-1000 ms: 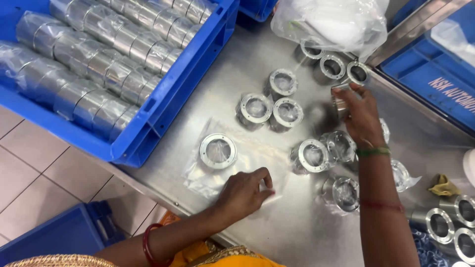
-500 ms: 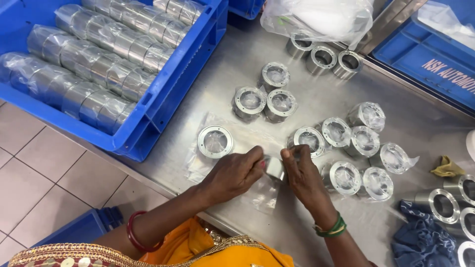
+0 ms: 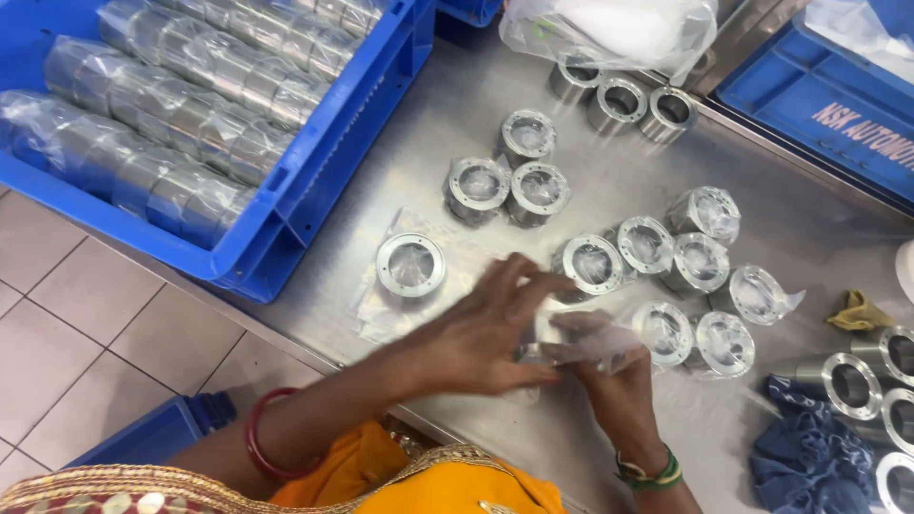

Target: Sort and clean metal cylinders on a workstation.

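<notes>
At the near edge of the steel counter (image 3: 457, 105), the left hand (image 3: 486, 328) and the right hand (image 3: 595, 366) meet over a small metal part (image 3: 529, 354) and a clear plastic bag (image 3: 595, 343). The left hand lies flat over the part with its fingers spread and loosely bent, and only a sliver of the metal shows under them, so whether it truly grips the part cannot be told. The right hand has its fingers closed on the clear plastic bag, which bunches around the fingertips just beside the part. Both hands are blurred.

Just left of the left hand, a bare metal ring (image 3: 410, 266) stands on a flat sheet of clear plastic (image 3: 381, 309). Behind the hands, near the fingertips, a cluster of bagged rings (image 3: 700, 262) sits in loose rows, each wrapped in clear film. Further back, three more rings (image 3: 509, 176) stand close together, and another three rings (image 3: 621, 98) line up beside a large crumpled plastic bag (image 3: 609, 29).

A blue crate (image 3: 295, 205) at the left overhangs the counter edge and holds rows of metal cylinders in long plastic sleeves (image 3: 162, 133). At the far right lie a blue cloth (image 3: 809, 466), several larger metal sleeves (image 3: 847, 381) and a small yellow rag (image 3: 857, 312)
</notes>
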